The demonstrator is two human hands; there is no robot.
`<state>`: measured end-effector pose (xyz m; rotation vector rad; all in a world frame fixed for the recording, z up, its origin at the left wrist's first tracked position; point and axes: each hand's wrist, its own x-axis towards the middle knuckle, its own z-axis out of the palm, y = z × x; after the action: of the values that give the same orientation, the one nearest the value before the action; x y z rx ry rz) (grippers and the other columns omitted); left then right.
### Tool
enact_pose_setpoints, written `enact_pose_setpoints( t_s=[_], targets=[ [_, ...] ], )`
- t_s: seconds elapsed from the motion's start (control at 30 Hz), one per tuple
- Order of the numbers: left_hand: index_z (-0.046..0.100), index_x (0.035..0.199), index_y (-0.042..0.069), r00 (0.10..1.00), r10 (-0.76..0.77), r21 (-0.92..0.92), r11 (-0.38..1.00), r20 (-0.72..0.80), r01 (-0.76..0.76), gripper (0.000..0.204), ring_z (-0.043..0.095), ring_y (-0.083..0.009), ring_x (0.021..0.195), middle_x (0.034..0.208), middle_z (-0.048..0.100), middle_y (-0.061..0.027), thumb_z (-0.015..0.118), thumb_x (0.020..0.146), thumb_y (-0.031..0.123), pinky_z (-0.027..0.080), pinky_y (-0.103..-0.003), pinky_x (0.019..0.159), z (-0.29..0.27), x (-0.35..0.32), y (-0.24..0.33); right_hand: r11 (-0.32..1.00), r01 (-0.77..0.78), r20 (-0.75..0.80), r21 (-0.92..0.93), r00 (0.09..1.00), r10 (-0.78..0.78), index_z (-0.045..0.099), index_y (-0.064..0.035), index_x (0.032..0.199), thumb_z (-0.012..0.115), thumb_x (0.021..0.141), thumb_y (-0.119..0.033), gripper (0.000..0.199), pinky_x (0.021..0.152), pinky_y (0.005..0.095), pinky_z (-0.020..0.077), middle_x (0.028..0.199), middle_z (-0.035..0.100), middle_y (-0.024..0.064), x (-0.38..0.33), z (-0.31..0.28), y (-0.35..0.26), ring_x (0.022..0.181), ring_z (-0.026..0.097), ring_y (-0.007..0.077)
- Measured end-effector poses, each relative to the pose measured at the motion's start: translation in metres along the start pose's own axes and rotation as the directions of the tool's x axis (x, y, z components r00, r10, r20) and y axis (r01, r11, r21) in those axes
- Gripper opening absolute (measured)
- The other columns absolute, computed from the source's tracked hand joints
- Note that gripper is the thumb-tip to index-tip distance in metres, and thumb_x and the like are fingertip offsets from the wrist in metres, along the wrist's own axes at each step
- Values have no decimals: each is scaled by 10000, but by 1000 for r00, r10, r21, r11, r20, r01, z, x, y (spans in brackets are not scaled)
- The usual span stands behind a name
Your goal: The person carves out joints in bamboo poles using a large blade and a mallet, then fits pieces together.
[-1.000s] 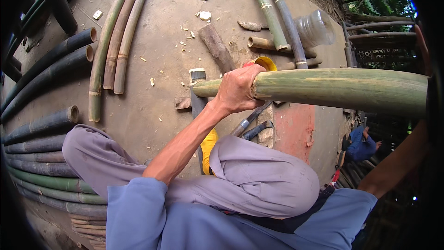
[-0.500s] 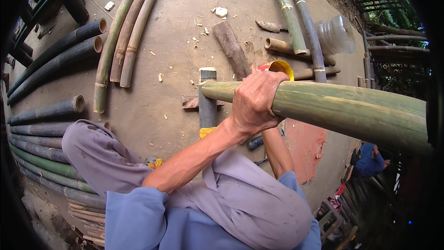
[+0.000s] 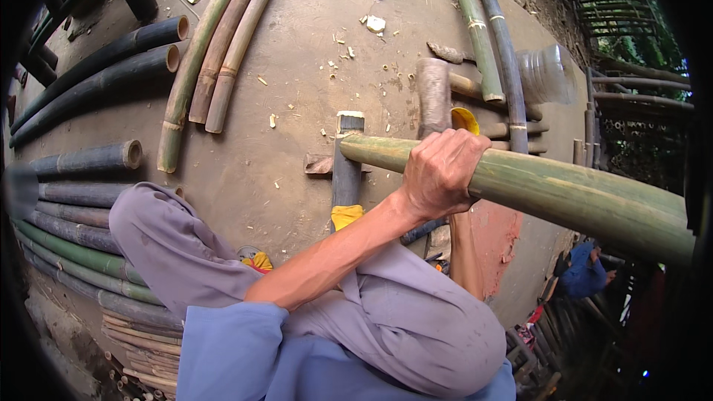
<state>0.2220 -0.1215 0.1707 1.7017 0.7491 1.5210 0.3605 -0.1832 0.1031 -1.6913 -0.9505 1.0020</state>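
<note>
My left hand (image 3: 444,172) is closed around a thick green bamboo pole (image 3: 575,197) that slants across in front of me toward the right. The pole's narrow end meets the side of a short dark bamboo piece (image 3: 347,178) near its pale cut top. Yellow cloth (image 3: 346,217) wraps that piece lower down, beside my leg. Under the pole, my right forearm (image 3: 466,260) reaches forward; its hand is hidden behind the pole and my left hand. A brown wooden mallet (image 3: 433,93), smeared by motion, sticks up beyond the pole, in line with my hidden right hand.
A flat wooden block (image 3: 319,164) lies by the dark bamboo. Bamboo poles (image 3: 89,156) are stacked at left, with others (image 3: 483,37) at far right. A clear plastic jar (image 3: 546,74) and a yellow-rimmed container (image 3: 465,120) stand beyond. Another person (image 3: 583,271) sits at right.
The mallet has swung rightward and stands more upright. My left hand has shifted slightly right along the pole, still gripping it. The whole view has also shifted a little.
</note>
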Motion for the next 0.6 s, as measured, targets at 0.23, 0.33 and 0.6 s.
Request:
enact_pose_setpoints(
  t_s=[0.23, 0.33, 0.6],
  targets=[
    [572, 1052, 60, 998, 33, -10, 999, 59, -32, 549, 644, -307, 805, 930, 633, -120, 825, 567, 114, 524, -392, 709, 11, 4, -5, 979, 170, -352, -110, 915, -199, 365, -29, 1335, 734, 732, -368, 784, 661, 326, 559, 1021, 596, 166, -113, -125, -188, 827, 634, 234],
    [556, 1090, 52, 995, 34, -8, 999, 99, -33, 593, 649, -325, 846, 947, 633, -131, 820, 561, 89, 532, -392, 738, 4, 7, -4, 923, 181, -438, -340, 838, -326, 324, -3, 1366, 746, 736, -250, 797, 743, 348, 555, 1030, 579, 153, -150, -153, -272, 799, 654, 247],
    [529, 1132, 58, 985, 15, -52, 999, 172, -7, 634, 649, -338, 856, 962, 631, -146, 835, 578, 96, 532, -399, 733, 2, 2, 0, 392, -55, -338, -918, 623, -705, 277, 50, 1424, 728, 794, -148, 799, 944, 326, 474, 1041, 665, 160, -214, -175, -429, 956, 658, 225]
  ],
)
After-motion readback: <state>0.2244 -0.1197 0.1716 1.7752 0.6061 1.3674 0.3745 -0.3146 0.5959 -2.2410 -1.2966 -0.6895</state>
